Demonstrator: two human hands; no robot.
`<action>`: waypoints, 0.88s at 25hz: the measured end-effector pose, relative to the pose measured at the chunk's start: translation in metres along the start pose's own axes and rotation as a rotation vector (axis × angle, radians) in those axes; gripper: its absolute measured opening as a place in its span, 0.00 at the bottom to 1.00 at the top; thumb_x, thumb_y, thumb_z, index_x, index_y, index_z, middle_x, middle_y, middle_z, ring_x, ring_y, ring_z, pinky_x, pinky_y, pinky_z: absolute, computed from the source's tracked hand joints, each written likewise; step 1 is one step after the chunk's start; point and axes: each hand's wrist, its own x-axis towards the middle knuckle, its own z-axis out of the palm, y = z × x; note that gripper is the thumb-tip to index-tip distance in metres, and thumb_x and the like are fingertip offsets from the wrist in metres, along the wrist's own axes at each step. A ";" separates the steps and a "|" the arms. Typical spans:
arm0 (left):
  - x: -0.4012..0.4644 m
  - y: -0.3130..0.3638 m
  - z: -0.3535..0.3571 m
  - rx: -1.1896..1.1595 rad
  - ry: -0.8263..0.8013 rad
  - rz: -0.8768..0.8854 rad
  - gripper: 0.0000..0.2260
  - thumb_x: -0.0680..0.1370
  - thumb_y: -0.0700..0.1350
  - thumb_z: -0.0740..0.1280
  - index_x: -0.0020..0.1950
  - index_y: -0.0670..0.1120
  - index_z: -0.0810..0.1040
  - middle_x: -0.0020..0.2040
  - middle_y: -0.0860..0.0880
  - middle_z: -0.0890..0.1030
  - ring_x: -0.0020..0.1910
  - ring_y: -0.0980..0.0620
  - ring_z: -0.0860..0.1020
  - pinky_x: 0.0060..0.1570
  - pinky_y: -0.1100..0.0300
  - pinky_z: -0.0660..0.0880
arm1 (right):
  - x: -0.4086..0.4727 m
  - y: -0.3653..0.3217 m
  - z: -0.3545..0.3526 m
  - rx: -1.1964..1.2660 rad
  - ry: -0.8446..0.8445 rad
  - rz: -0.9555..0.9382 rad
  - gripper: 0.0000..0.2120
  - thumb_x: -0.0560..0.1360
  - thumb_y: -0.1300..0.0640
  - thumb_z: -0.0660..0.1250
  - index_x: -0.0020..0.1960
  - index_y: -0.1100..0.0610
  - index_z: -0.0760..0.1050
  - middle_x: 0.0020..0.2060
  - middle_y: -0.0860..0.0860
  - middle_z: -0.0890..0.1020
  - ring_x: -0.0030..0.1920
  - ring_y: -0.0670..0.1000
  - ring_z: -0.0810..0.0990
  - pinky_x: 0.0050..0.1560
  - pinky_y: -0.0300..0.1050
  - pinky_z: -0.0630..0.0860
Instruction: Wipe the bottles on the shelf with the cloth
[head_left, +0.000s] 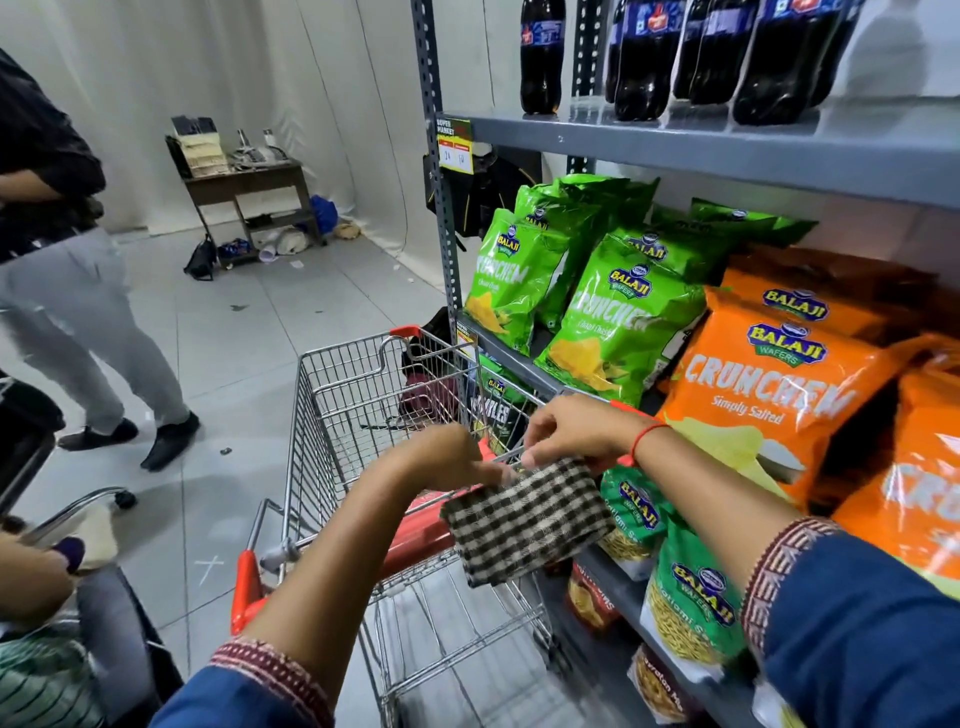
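Several tiers make up the grey metal shelf (675, 145), and the dark cola bottles (644, 57) to be wiped stand on the upper tier, well above both hands. Green crisp bags (618, 322) and orange crisp bags (769, 384) fill the tier below, and a wire shopping cart (363, 405) is parked just beside the rack. The checked cloth (530, 525) is held over the cart's handle end, hanging folded. It is pinched at its top edge by the right hand (576, 431), fingers closed on the fabric, and gripped at its left corner by the left hand (452, 462), fingers curled shut on it.

The step in hand is judged to be readying the cloth. It would best be gathered into a firm pad in one hand, so that the other is freed to steady each bottle by its neck. The bottles stand close together and could be toppled; each should be wiped top to bottom.
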 end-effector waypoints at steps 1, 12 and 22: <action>-0.003 0.005 0.000 0.055 -0.103 -0.003 0.27 0.69 0.63 0.63 0.48 0.40 0.80 0.40 0.46 0.80 0.38 0.48 0.76 0.38 0.58 0.72 | -0.003 -0.002 -0.002 -0.065 -0.138 0.009 0.13 0.67 0.49 0.73 0.49 0.53 0.78 0.44 0.52 0.82 0.43 0.54 0.79 0.40 0.45 0.75; -0.032 0.028 0.049 0.266 0.312 -0.124 0.08 0.71 0.45 0.64 0.46 0.41 0.77 0.44 0.43 0.81 0.43 0.43 0.81 0.39 0.56 0.75 | -0.021 0.002 0.017 -0.381 0.032 -0.036 0.20 0.62 0.54 0.76 0.50 0.52 0.71 0.40 0.49 0.74 0.48 0.52 0.67 0.52 0.57 0.70; -0.028 0.023 0.037 0.158 0.216 -0.096 0.08 0.72 0.44 0.66 0.46 0.42 0.72 0.48 0.42 0.80 0.48 0.43 0.79 0.47 0.50 0.79 | -0.037 -0.002 0.028 -0.369 0.129 -0.031 0.17 0.65 0.64 0.70 0.47 0.53 0.66 0.41 0.51 0.69 0.38 0.50 0.69 0.31 0.42 0.62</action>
